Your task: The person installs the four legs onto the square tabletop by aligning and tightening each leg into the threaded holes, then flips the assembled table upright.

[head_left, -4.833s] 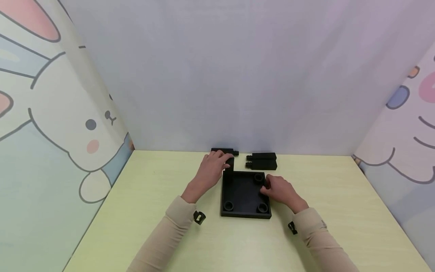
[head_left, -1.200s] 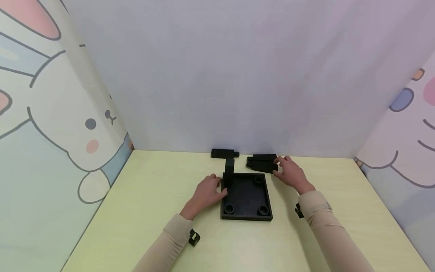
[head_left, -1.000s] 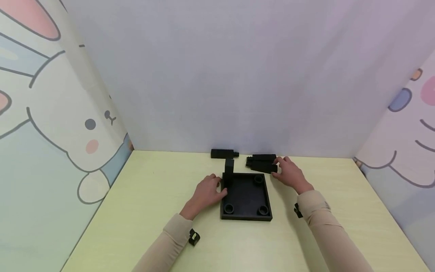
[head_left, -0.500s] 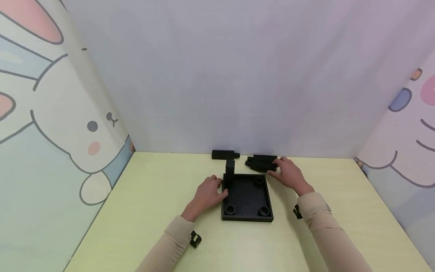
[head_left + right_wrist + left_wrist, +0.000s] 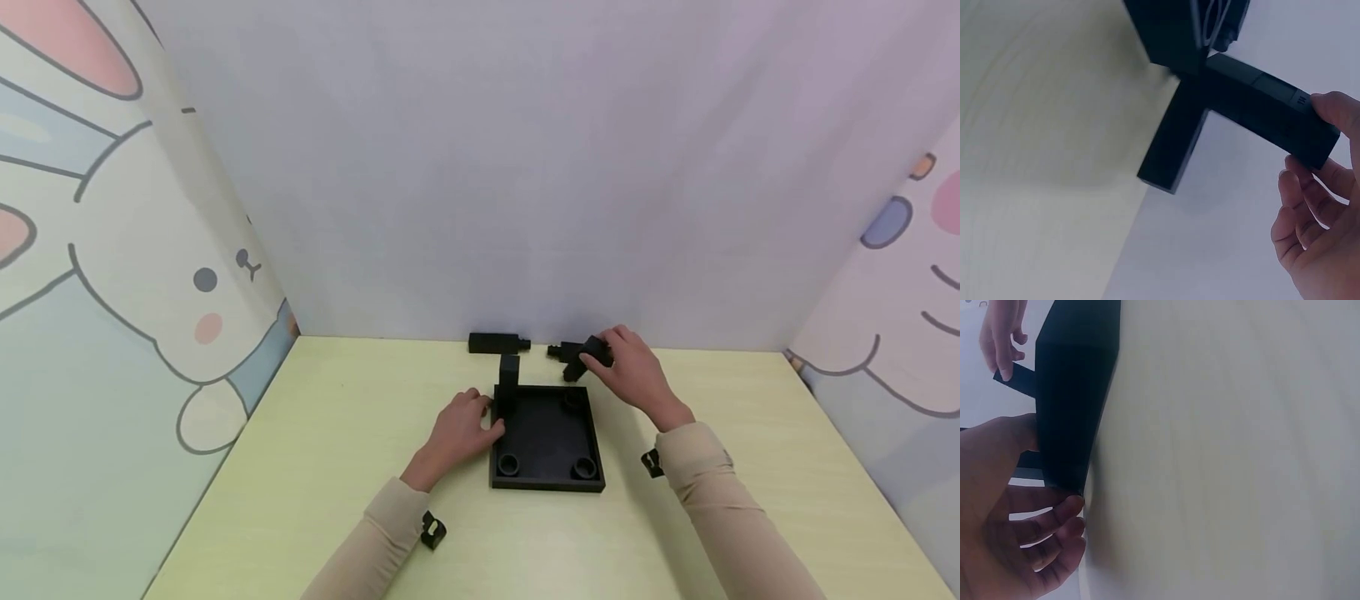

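A black square tabletop point(image 5: 547, 483) lies underside up, with raised walls and round corner sockets. My left hand point(image 5: 456, 429) grips its left edge, thumb over the wall and fingers outside. In the left wrist view, the tabletop's side point(image 5: 1075, 406) sits between thumb and fingers. One black table leg point(image 5: 508, 372) stands upright at the back left corner. My right hand point(image 5: 636, 379) pinches another table leg point(image 5: 1272, 106) by its wide end, tilted, its other end pointing down near the back right corner. Beneath this leg, in the right wrist view, a third leg point(image 5: 1169, 150) lies partly hidden.
Another black leg point(image 5: 495, 342) lies flat at the back of the pale yellow table point(image 5: 337, 417), near a white curtain point(image 5: 480, 183). Side panels with cartoon animals point(image 5: 187, 250) border the table on the left and right.
The upright leg's earlier hold by my left hand has ended; that hand moved down to the tabletop's edge. My right hand took the nearer right-hand leg and has now lifted and tilted it.
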A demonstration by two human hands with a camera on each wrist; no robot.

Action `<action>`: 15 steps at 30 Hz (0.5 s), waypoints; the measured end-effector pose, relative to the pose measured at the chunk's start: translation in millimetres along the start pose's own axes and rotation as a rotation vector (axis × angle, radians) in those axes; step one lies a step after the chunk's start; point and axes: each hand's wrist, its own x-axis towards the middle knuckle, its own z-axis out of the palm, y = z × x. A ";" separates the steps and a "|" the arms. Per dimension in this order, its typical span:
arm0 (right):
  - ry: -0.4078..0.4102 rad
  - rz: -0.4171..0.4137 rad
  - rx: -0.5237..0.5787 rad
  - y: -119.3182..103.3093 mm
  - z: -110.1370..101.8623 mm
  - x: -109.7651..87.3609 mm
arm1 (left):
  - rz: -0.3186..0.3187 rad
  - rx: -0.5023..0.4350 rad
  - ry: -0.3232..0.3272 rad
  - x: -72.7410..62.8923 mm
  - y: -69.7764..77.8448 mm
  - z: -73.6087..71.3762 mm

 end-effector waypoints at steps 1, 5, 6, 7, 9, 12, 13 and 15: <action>-0.001 0.002 0.006 -2.0 -2.2 0.1 | 0.002 -0.001 0.002 0.0 0.2 0.2; 0.008 -0.003 0.009 -10.3 -10.9 -0.6 | 0.000 0.009 0.006 -0.2 0.1 1.1; 0.012 -0.006 0.008 -12.2 -13.1 -1.2 | -0.002 0.010 0.005 -0.2 0.1 1.3; 0.018 -0.011 0.005 -13.6 -15.0 -1.7 | -0.005 0.010 0.004 -0.3 0.3 1.2; 0.026 -0.023 -0.003 -15.9 -18.6 -3.0 | -0.008 0.008 0.001 -0.3 0.7 1.0; 0.040 -0.048 -0.012 -17.8 -22.8 -4.7 | -0.011 0.003 -0.003 -0.3 1.5 0.2; 0.044 -0.055 -0.015 -18.0 -23.8 -5.1 | -0.010 0.003 0.000 -0.5 1.6 -0.1; 0.050 -0.067 -0.017 -18.3 -25.7 -5.9 | -0.006 0.001 0.005 -0.6 1.4 -0.2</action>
